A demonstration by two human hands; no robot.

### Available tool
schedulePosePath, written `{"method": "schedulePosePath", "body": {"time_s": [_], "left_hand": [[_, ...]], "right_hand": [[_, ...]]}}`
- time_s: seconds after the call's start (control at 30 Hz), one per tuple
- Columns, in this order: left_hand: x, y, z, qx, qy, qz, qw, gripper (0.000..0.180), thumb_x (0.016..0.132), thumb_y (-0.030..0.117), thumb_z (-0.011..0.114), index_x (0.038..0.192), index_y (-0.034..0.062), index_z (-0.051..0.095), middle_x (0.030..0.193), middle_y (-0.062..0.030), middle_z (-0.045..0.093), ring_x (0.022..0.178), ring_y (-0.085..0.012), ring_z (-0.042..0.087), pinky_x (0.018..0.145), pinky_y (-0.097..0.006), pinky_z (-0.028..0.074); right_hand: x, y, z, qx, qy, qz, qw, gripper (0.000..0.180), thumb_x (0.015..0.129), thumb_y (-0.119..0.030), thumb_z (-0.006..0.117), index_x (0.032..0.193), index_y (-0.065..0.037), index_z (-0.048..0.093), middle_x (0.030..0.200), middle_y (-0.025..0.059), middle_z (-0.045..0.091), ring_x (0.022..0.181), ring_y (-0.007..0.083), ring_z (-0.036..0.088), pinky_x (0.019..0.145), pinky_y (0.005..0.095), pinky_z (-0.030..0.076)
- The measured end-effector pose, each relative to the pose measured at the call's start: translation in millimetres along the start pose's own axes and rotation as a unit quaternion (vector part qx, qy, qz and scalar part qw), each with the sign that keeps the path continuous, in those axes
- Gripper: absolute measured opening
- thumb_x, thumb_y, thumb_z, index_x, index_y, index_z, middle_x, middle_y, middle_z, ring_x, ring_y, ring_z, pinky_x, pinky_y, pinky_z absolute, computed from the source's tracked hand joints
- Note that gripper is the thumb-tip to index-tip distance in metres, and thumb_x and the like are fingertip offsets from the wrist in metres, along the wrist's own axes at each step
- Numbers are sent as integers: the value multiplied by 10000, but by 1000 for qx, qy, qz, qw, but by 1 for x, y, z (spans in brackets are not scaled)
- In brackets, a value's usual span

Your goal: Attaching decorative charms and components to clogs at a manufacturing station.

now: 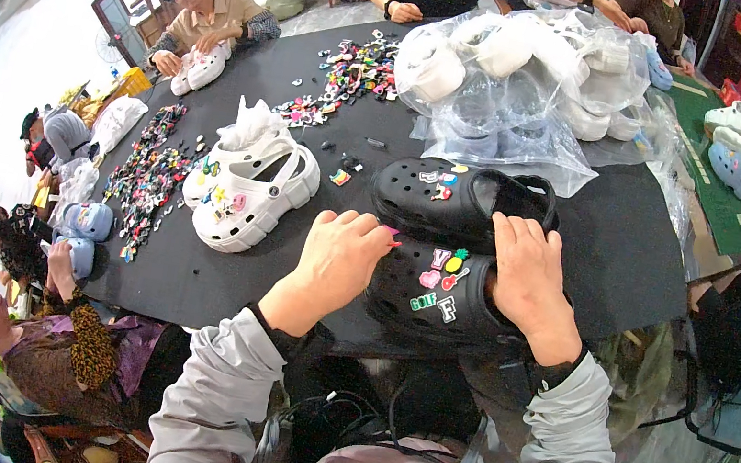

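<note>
Two black clogs lie side by side in front of me. On the nearer clog [389,283], a pineapple, a heart and several letter-shaped charms are set in the upper. My right hand [526,280] is closed over that clog's side at the foot opening, its thumb out of sight. Pinched in my left hand [335,260] is a small pink-red charm [395,236] at the near clog's toe; its shape is mostly hidden. The farther clog [397,187] bears a few charms. Left of my hands stands a pair of white clogs [245,228], also with charms, stuffed with white wrapping.
Piles of loose colourful charms [152,173] spread on the black table [320,306], with another heap [357,74] farther back. Bagged white clogs [514,60] crowd the far right. Several other people sit around, one handling a white clog [200,69] at the far left.
</note>
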State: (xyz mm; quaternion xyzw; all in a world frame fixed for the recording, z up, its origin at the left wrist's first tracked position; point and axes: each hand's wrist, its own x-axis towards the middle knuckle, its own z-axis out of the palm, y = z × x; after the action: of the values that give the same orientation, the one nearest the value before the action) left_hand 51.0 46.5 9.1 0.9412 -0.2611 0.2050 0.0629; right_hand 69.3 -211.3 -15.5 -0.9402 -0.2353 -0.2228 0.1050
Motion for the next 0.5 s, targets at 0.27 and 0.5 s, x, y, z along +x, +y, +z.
{"method": "schedulePosePath", "body": {"time_s": [0.27,0.5], "left_hand": [[8,13,-7,46,-33,56,997,86,791,177,673,762,131,607,766,-20,557,772,-221,581,699,-395,404],[-1,34,9,167,-19,100,981,36,779,168,605,772,136,590,794,-20,547,819,-205,551,756,-401,378]], "right_hand": [[1,-2,1,0,9,-4,1000,424,775,-75,542,1190,12,570,991,86,606,929,255,569,771,416,404],[-2,-2,-2,-54,15,-9,998,206,795,-149,547,978,-56,563,873,72,612,818,250,604,665,432,435]]}}
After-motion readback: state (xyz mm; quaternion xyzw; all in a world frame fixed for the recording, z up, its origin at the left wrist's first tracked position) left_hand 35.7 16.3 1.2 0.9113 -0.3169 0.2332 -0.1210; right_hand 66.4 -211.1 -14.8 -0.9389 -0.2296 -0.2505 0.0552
